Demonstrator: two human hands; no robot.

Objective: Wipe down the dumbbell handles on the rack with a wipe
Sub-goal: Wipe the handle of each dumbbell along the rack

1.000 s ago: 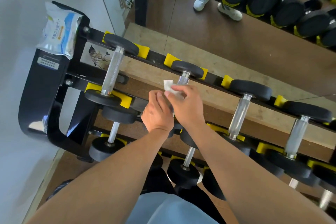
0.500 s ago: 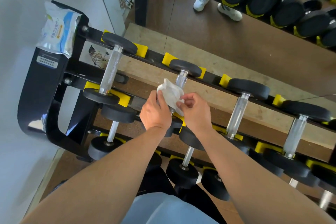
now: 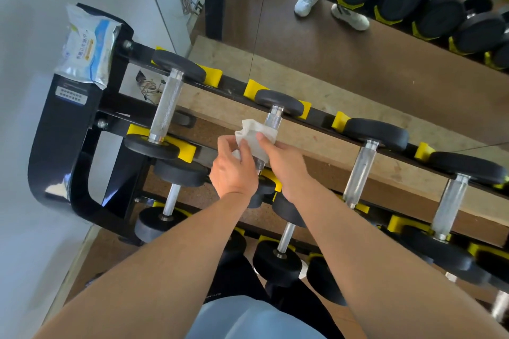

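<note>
A white wipe [image 3: 254, 136] is draped over the chrome handle [image 3: 272, 120] of the second dumbbell on the top row of the black and yellow rack [image 3: 63, 146]. My left hand [image 3: 234, 170] pinches the wipe's left side. From the right, my right hand [image 3: 283, 162] holds the wipe against the handle, thumb on top. Only the far end of that handle shows; the near end is under my hands. The first dumbbell's bare handle [image 3: 165, 107] lies to the left, and two more handles [image 3: 359, 173] sit to the right.
A packet of wipes [image 3: 86, 47] rests on the rack's left end post. Lower rows hold smaller dumbbells [image 3: 278, 259]. A mirror [image 3: 358, 44] behind the rack reflects dumbbells and white shoes. A pale wall stands at the left.
The wipe was bunched between my hands above the handle; it now lies spread over the handle, and my right hand has moved onto it.
</note>
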